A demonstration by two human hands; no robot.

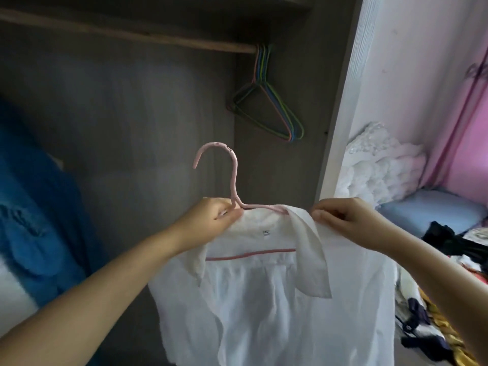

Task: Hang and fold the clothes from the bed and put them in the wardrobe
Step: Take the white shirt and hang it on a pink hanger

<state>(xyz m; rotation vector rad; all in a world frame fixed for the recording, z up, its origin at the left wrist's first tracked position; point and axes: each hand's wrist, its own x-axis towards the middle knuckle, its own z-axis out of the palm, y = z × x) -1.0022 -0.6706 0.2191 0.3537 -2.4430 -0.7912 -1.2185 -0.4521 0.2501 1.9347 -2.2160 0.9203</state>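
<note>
A white collared shirt (264,299) hangs on a pink hanger (232,178), held up in front of the open wardrobe. My left hand (211,220) grips the hanger at the base of its hook together with the shirt's collar. My right hand (346,220) pinches the shirt's right shoulder over the hanger's arm. The hanger's lower bar shows through the neck opening. The wooden wardrobe rail (126,35) runs across the top, well above the hook.
Several coloured empty hangers (266,101) hang at the rail's right end. A blue garment (34,220) hangs at the left. The white wardrobe side panel (351,88) stands at the right; beyond it lie a bed with a blue pillow (433,210), white fabric (383,165) and mixed clothes (433,313).
</note>
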